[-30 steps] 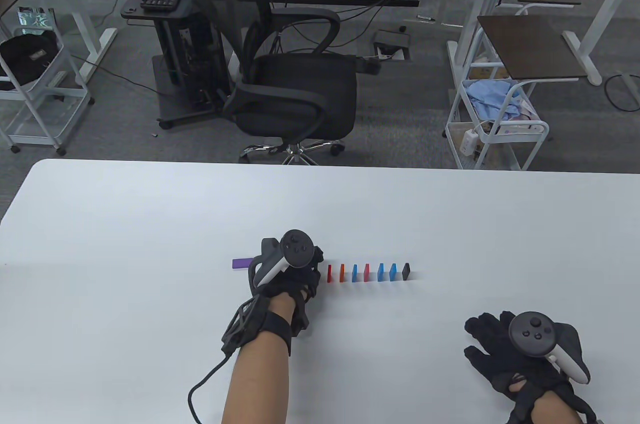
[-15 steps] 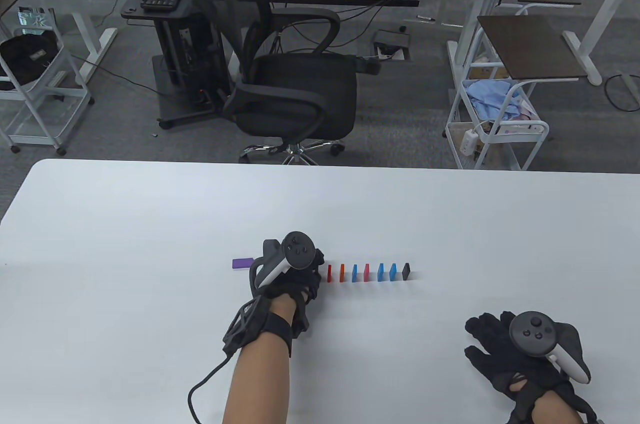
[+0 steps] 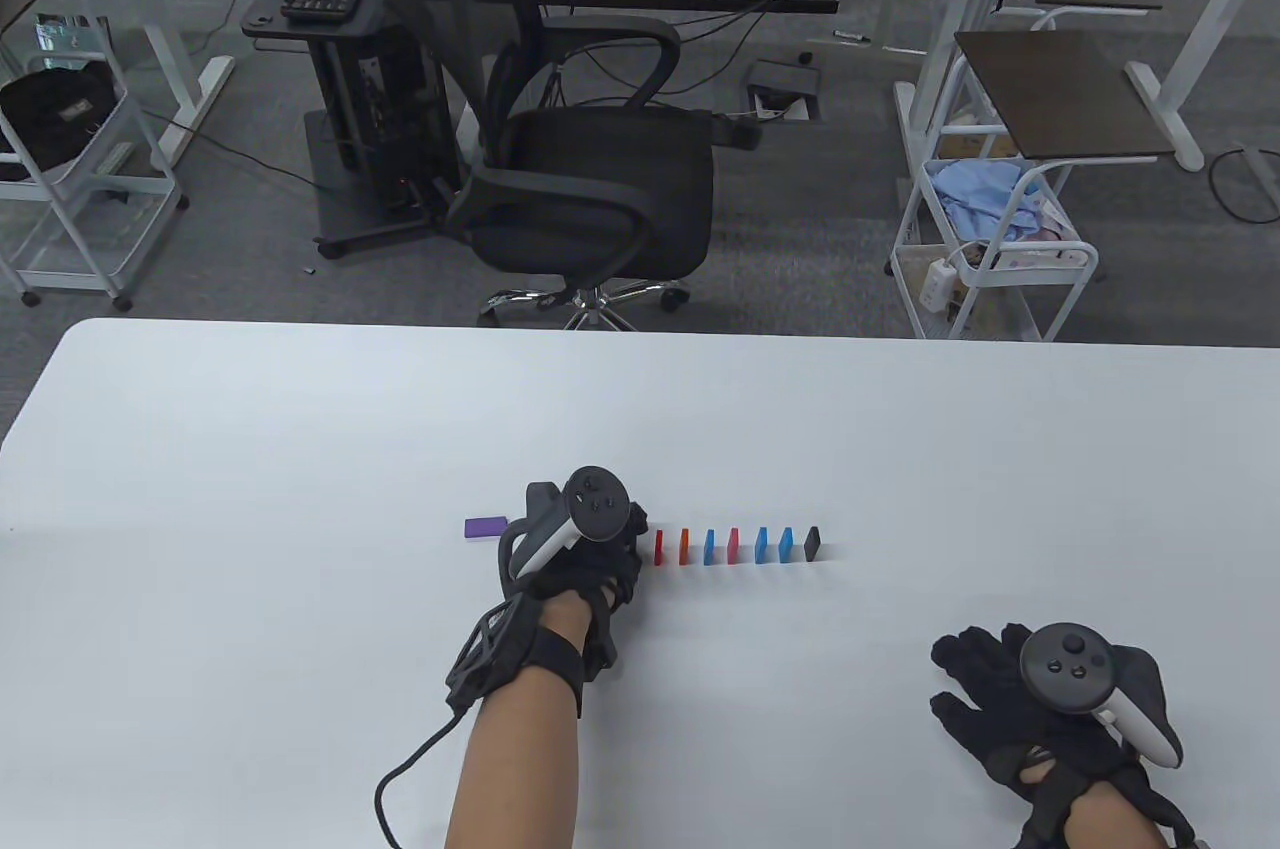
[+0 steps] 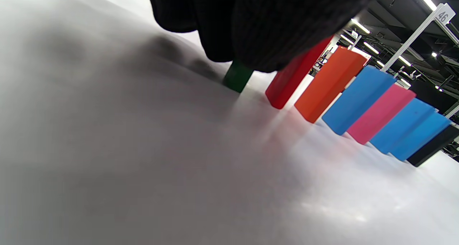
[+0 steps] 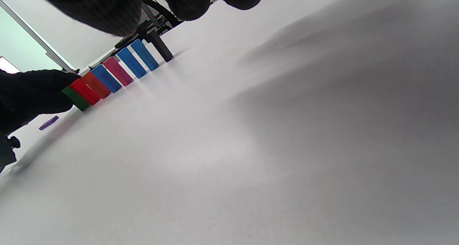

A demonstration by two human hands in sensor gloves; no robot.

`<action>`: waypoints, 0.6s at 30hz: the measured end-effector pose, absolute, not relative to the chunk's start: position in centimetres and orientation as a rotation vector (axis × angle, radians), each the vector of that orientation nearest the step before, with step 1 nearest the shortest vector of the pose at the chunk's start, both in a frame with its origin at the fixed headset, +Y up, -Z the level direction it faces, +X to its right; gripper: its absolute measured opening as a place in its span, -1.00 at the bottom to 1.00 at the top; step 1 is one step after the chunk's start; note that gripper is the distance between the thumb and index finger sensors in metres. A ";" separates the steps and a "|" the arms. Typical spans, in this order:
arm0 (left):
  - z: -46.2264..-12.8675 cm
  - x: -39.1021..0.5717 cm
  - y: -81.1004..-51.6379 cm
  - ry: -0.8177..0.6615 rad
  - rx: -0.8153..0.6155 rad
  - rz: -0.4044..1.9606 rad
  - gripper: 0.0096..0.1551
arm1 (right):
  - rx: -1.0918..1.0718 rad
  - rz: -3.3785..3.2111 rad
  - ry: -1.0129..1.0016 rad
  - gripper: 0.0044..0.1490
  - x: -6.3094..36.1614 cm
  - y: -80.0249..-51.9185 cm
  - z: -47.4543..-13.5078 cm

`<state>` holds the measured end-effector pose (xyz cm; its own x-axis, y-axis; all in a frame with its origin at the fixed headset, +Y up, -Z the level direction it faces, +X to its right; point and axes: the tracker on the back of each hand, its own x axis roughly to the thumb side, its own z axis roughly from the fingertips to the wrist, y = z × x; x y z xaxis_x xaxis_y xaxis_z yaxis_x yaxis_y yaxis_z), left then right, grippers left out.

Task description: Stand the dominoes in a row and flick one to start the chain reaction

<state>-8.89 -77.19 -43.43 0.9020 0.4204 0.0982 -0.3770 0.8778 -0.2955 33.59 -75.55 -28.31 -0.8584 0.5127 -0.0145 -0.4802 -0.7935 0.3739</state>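
Note:
Several dominoes stand in a row (image 3: pixel 735 546) on the white table (image 3: pixel 300 449): red (image 3: pixel 659 548), orange (image 3: pixel 685 546), blue, pink, two more blue, and black (image 3: pixel 812 543) at the right end. My left hand (image 3: pixel 630 551) sits at the row's left end, its fingers (image 4: pixel 251 40) curled over the top of a green domino (image 4: pixel 237 76) that stands just left of the red one (image 4: pixel 292 80). The green domino (image 5: pixel 76 98) is hidden under the hand in the table view. My right hand (image 3: pixel 975 679) lies on the table at the lower right, fingers spread, holding nothing.
A purple domino (image 3: pixel 484 526) lies flat on the table just left of my left hand. A cable (image 3: pixel 400 774) trails from the left wrist towards the table's near edge. A black office chair (image 3: pixel 590 179) stands beyond the table's far edge.

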 end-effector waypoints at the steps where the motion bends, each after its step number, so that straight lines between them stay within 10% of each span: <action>1: -43.4 -8.9 -77.3 -0.160 -0.284 0.410 -0.28 | 0.119 2.558 0.503 -0.20 33.6 -75.6 -28.3; 18: -41.1 -12.2 -74.8 -0.131 -0.290 0.329 -0.11 | 0.127 2.561 0.507 -0.20 33.3 -75.5 -28.3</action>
<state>-12.17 -74.80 -41.13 0.9385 0.3361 0.0795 -0.2987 0.9055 -0.3014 33.30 -75.54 -28.25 -0.8596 0.5108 -0.0089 -0.4756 -0.7938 0.3790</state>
